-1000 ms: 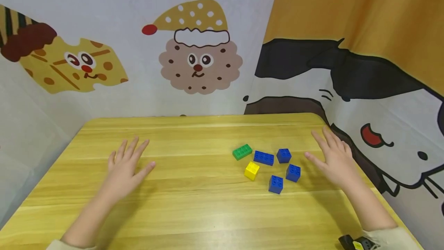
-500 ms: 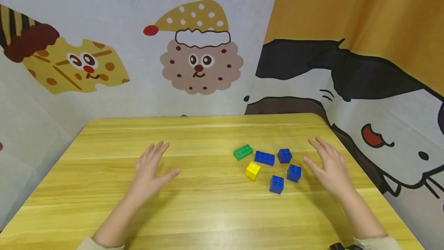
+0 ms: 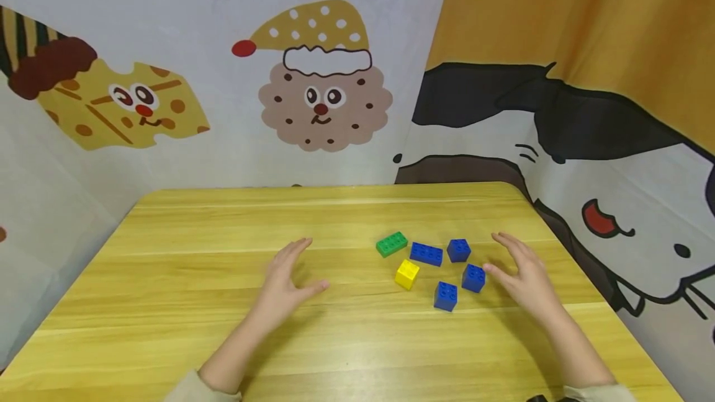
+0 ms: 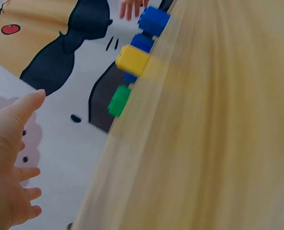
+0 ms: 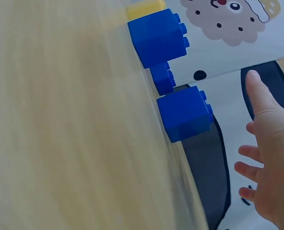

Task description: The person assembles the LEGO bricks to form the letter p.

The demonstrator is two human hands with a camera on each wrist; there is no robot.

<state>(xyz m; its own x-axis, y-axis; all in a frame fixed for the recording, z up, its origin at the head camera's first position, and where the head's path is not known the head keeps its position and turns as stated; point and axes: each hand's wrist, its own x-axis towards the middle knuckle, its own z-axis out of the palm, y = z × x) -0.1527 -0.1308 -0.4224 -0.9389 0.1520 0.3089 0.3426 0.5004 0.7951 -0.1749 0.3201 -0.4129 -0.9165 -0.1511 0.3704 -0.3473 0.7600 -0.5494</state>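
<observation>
Several toy building bricks lie apart on the table right of its middle. At the back left of the group is a long green brick [image 3: 391,244], beside a long blue brick [image 3: 426,254]. A square yellow brick [image 3: 407,274] lies in front of them. Three square blue bricks make up the right side: a back one [image 3: 458,250], a right one [image 3: 473,278] and a front one [image 3: 445,296]. My left hand [image 3: 285,284] hovers left of the group, thumb spread, holding nothing. My right hand [image 3: 525,278], also holding nothing, is beside the right blue brick, its thumb tip close to it.
The wooden table [image 3: 167,253] has its far edge along a cartoon-printed cloth [image 3: 335,166]. More of this cloth hangs close along the right side. A bit of a black object [image 3: 537,398] shows near the right sleeve [image 3: 598,393].
My left hand has moved a good way right toward the bricks. My right hand has come slightly nearer and lower, its fingers turning inward. The bricks lie as before.
</observation>
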